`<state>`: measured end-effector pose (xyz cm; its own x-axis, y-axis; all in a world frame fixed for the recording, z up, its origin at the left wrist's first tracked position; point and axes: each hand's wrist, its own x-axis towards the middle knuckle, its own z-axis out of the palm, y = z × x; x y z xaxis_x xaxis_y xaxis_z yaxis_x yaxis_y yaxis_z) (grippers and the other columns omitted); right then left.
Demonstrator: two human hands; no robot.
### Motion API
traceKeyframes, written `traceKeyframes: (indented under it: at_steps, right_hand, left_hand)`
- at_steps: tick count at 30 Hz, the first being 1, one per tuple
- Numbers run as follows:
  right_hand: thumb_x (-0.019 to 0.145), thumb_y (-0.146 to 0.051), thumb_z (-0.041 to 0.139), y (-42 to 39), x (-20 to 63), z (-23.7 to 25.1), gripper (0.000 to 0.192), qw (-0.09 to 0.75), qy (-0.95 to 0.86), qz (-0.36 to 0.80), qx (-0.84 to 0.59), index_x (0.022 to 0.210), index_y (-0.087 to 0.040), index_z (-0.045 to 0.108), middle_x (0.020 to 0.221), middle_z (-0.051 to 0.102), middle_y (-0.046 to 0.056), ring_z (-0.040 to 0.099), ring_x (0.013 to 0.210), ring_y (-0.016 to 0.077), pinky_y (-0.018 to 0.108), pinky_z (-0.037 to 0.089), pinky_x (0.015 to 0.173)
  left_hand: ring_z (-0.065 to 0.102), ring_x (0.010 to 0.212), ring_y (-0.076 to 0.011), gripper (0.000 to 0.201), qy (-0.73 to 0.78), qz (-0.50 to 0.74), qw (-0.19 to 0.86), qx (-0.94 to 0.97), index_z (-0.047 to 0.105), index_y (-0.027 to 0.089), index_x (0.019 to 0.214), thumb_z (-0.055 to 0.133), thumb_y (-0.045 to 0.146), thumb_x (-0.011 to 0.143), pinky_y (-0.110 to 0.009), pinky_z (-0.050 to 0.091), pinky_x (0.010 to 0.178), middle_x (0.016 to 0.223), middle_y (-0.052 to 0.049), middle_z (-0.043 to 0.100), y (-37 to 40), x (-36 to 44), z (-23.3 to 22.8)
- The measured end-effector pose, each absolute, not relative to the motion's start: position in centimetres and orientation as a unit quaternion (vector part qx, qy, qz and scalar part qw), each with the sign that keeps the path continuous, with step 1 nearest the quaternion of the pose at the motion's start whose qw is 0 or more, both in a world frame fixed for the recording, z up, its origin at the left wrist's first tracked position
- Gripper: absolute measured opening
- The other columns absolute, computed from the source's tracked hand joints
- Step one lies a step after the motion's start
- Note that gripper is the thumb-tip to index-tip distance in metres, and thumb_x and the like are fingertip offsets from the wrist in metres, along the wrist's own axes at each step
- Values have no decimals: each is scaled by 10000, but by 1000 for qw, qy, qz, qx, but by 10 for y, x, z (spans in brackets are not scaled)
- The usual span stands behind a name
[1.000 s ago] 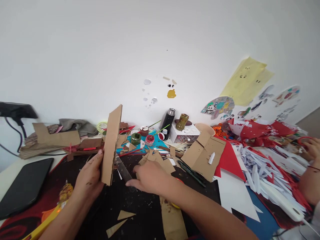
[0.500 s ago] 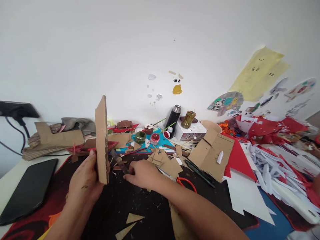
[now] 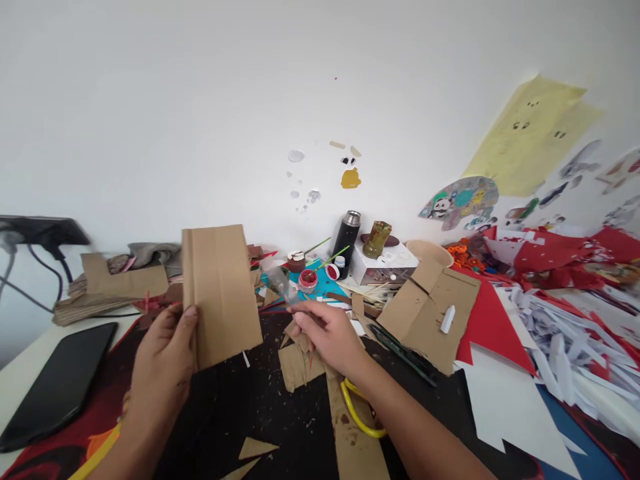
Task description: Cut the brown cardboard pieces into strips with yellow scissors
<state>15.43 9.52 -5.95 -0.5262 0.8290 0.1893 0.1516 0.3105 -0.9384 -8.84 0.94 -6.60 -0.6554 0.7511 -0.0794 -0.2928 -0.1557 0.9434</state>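
My left hand [image 3: 165, 353] grips a rectangular piece of brown cardboard [image 3: 220, 293] by its left edge, thumb in front. The cardboard stands nearly upright above the black mat [image 3: 260, 400], its flat face towards me. In my right hand [image 3: 327, 333] is a clear ruler [image 3: 279, 279], pinched at its lower end and pointing up and left, apart from the cardboard. Small cardboard scraps [image 3: 300, 367] lie just below that hand. A yellow looped handle [image 3: 357, 413] sits under my right forearm, on a long cardboard strip [image 3: 357, 447].
A black phone [image 3: 57, 380] lies at the left. Behind are a paint jar [image 3: 308, 280], a black flask [image 3: 347, 237] and a white box [image 3: 383, 267]. Folded cardboard [image 3: 435, 313], a dark green pen-like tool [image 3: 403, 353], red paper [image 3: 495, 327] and white paper shreds [image 3: 565, 347] fill the right.
The cardboard has turned from edge-on to face me. My right hand has lifted the ruler off the mat, up and to the right. The red scissor handles no longer show; a yellow handle does.
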Motion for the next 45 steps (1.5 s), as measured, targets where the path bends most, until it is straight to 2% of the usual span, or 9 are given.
traceKeyframes:
  at_steps: [3,9,16,19,22,30,35,40,45]
  right_hand:
    - [1049,-353,615,88,165,-61,257,341,-836,301,-309,1159,-226,810,981,824,62,738,870,212,323,522,799]
    - [1085,-386,614,88,179,-74,291,174,-927,93,-319,1001,-189,811,949,775,91,704,896,240,336,443,756]
    - [1099,-339,595,95,186,-65,264,84,-934,47,-345,1047,-178,797,995,773,105,706,969,272,366,454,802]
    - [1077,-295,618,95,187,-63,218,80,-932,52,-349,1047,-168,792,1030,779,123,704,1005,285,373,468,835]
    - [1062,-306,644,95,187,-65,205,83,-930,60,-354,1056,-155,782,1058,781,134,703,1020,296,382,475,856]
    - [944,-502,838,99,189,-74,368,257,-859,282,-342,1175,-218,795,1110,796,78,710,1058,254,343,487,892]
    - [920,-706,742,103,190,-72,529,398,-642,576,-312,1027,-188,763,815,751,37,699,729,195,324,545,717]
    - [817,-812,771,96,181,-74,658,367,-565,686,-273,955,-170,726,705,713,17,637,554,142,266,491,560]
    - [780,-834,779,89,168,-88,648,343,-553,705,-283,869,-199,679,628,629,-38,605,507,133,256,498,506]
  left_hand:
    - [733,729,-240,262,578,717,333,201,792,253,901,927,403,733,-260,531,492,798,-9,794,13,-73,-64]
    - [731,654,-245,312,588,683,404,156,823,239,872,969,334,612,-272,529,460,790,-41,814,15,-49,-63]
    - [791,806,-316,231,587,665,438,147,841,259,909,908,273,689,-288,542,445,893,-85,850,11,-41,-64]
    - [804,853,-350,408,561,641,482,206,829,254,962,992,337,598,-306,579,470,932,-94,859,8,-42,-64]
    - [806,784,-312,559,556,618,495,254,820,241,1046,1043,335,542,-316,628,529,962,-83,866,5,-42,-63]
    - [809,959,-333,531,540,678,401,297,826,238,1061,1023,305,573,-335,683,688,1042,-84,874,10,-51,-60]
    - [783,1066,-342,363,517,735,367,241,805,254,933,963,226,608,-344,683,730,1020,-37,872,11,-59,-52]
    - [778,1077,-338,447,491,727,422,229,817,254,1060,973,296,642,-365,688,764,1108,-52,869,8,-45,-55]
    - [800,1042,-374,539,505,678,486,222,826,219,1080,1007,305,579,-414,687,786,1089,-111,868,8,-30,-67]
